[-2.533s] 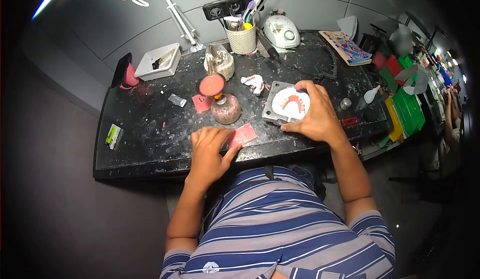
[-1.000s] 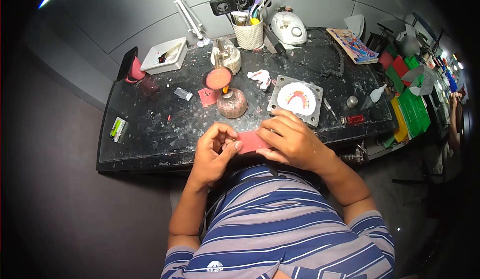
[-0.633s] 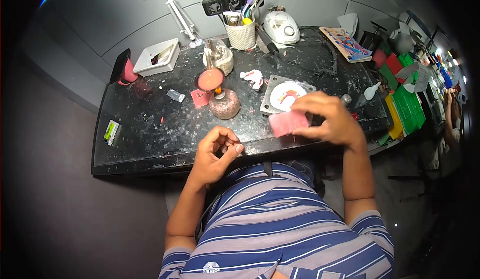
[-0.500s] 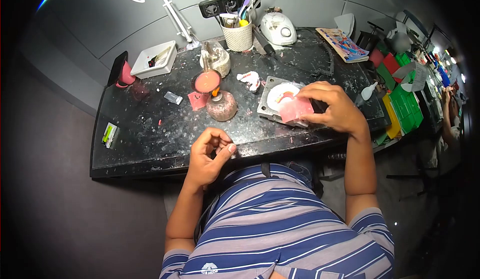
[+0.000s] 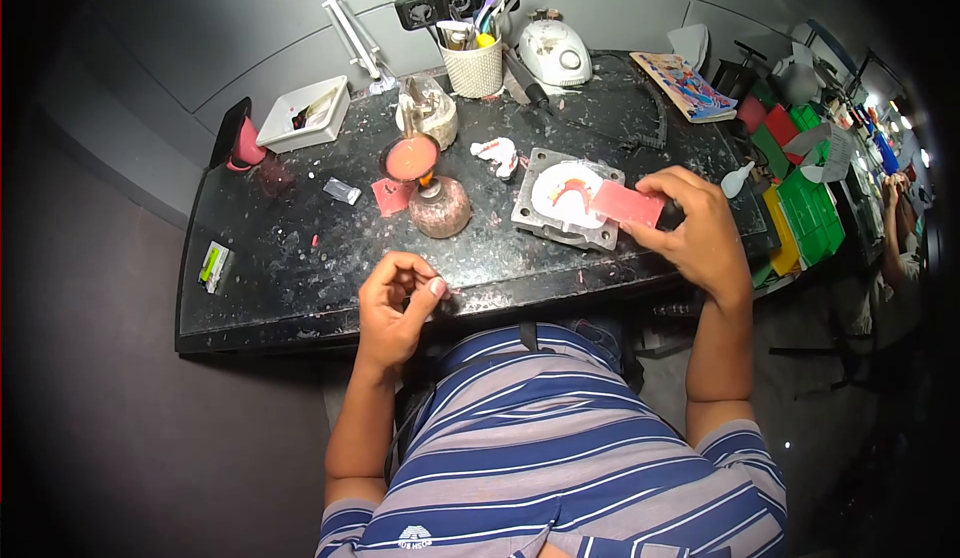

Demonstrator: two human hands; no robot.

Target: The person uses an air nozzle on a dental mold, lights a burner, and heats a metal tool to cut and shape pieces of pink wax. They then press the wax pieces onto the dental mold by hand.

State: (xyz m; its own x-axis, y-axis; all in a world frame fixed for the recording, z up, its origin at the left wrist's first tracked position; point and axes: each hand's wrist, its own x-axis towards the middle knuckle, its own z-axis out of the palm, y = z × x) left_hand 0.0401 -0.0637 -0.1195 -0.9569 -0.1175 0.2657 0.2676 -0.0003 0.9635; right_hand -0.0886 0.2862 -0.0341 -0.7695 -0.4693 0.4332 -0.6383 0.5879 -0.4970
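My right hand point(image 5: 695, 226) pinches a pink wax sheet point(image 5: 628, 204) between thumb and fingers. The sheet hangs over the right side of a metal dental flask point(image 5: 530, 216) filled with white plaster, where a reddish-pink arch point(image 5: 573, 198) shows. Near the table's front edge, my left hand point(image 5: 397, 308) is held with curled fingers and the thumb close to them; whatever it may hold is too small to make out. Beyond it stands a spirit burner point(image 5: 440, 210), its orange flame under a small pan point(image 5: 412, 160) of melted pink wax.
Beside the burner lies a pink wax piece point(image 5: 391, 196). Behind the flask is a white-and-pink dental piece point(image 5: 495, 158). A tool cup point(image 5: 473, 70), a white machine point(image 5: 556, 55) and a white tray point(image 5: 305, 118) line the back. Green bins point(image 5: 812, 216) stand at right.
My right hand has shifted slightly right and turned the wax sheet, uncovering more of the arch in the flask. My left hand has moved a little left.
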